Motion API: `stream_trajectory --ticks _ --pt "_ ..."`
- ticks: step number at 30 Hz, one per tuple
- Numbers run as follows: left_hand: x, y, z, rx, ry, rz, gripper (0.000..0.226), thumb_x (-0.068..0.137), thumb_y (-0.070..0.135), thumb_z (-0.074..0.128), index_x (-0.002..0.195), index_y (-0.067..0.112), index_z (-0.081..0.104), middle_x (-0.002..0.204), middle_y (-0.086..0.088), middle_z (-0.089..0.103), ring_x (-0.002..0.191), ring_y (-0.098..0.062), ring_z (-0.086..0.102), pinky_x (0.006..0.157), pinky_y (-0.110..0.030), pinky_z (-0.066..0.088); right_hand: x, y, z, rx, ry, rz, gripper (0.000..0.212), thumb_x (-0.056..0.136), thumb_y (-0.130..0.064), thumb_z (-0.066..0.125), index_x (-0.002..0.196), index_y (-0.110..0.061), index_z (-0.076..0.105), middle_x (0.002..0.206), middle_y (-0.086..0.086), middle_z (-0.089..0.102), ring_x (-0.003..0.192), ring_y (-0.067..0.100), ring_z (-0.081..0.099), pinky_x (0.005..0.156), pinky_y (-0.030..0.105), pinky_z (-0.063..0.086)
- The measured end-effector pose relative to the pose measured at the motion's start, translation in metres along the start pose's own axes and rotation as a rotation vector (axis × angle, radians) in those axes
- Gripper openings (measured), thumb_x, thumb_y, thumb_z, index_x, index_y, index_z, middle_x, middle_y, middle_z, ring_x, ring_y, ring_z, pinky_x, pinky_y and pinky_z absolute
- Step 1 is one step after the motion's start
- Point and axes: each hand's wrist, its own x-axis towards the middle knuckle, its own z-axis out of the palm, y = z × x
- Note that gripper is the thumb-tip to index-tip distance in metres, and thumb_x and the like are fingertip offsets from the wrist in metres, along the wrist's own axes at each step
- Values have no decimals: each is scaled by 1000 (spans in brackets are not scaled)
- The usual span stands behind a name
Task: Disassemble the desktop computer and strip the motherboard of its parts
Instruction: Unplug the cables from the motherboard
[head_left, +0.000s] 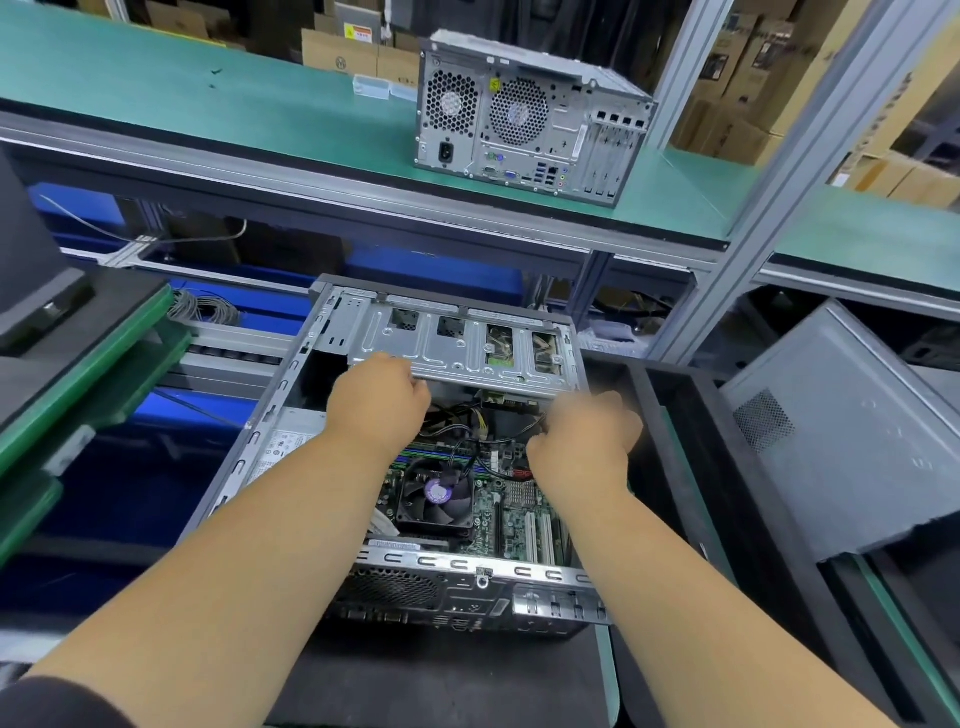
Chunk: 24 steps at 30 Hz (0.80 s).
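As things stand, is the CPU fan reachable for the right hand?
Probably yes. The CPU fan lies uncovered in the open case, just beside the right hand; only a few thin cables cross its far edge.

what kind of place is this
Probably a computer teardown or refurbishing workshop: an opened desktop case on the bench, another tower on a green-matted shelf, stacked cardboard boxes behind.

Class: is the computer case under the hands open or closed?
Open: the computer case lies sideways, side panel off, exposing the motherboard and fan.
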Motion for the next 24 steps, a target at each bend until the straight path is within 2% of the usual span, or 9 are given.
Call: stream_trajectory --ticks 3,5,8,11,13,15,18,20,24 --pt "2 -2 0 130 -6 -23 35 96 41 50 92 10 64 96 -8 61 87 -29 59 71 -35 48 0 1 2 18 49 37 19 80 -29 55 99 -24 53 98 -2 43 93 22 32 75 36 24" --pt "3 -2 0 148 -23 -48 40 96 45 50 94 9 65 96 -9 62 88 -30 60 71 -35 49 1 1 3 48 54 67 25 79 -28 58 103 -23 52 104 0 41 99 23 33 81 37 24" --pt "2 -2 1 132 -30 -77 43 99 43 43 93 6 64 96 -11 61 85 -31 59 68 -36 48 3 1 3 64 34 104 26 80 -31 60 105 -24 53 107 0 40 102 24 32 85 38 23" --pt "0 -4 2 127 -87 -79 55 100 46 31 83 7 66 80 -9 62 73 -29 56 64 -33 41 3 2 3 39 30 129 20 81 -36 60 98 -25 58 107 -1 38 102 23 30 85 38 24" --pt "-1 -3 2 210 -173 -4 66 99 55 20 76 12 64 73 -5 61 71 -26 54 68 -34 38 1 1 3 -6 7 88 18 81 -38 60 94 -26 62 112 0 37 105 24 30 89 39 23" --pt "-2 0 1 265 -229 116 68 97 59 16 75 16 64 72 -2 61 73 -24 56 72 -35 40 0 0 4 -51 -31 16 17 82 -36 60 95 -28 64 118 0 36 110 25 28 92 40 22" --pt "-4 5 2 106 -206 251 53 96 57 31 77 21 65 74 1 61 76 -22 59 74 -34 45 0 0 2 -42 -64 -24 16 82 -31 60 98 -32 66 121 -1 36 113 25 26 92 40 18" --pt "-9 12 2 -70 -220 312 36 95 50 43 84 24 65 83 5 60 83 -19 57 77 -33 45 -1 2 2 -30 -53 -50 14 82 -31 60 93 -32 68 117 -4 38 111 24 27 90 39 17" --pt "-21 39 2 -295 -258 468 11 88 38 59 93 30 64 91 12 54 92 -14 53 87 -34 45 -4 0 -3 -96 -103 -204 8 82 -28 53 80 -27 61 90 -7 47 101 22 37 73 37 14"
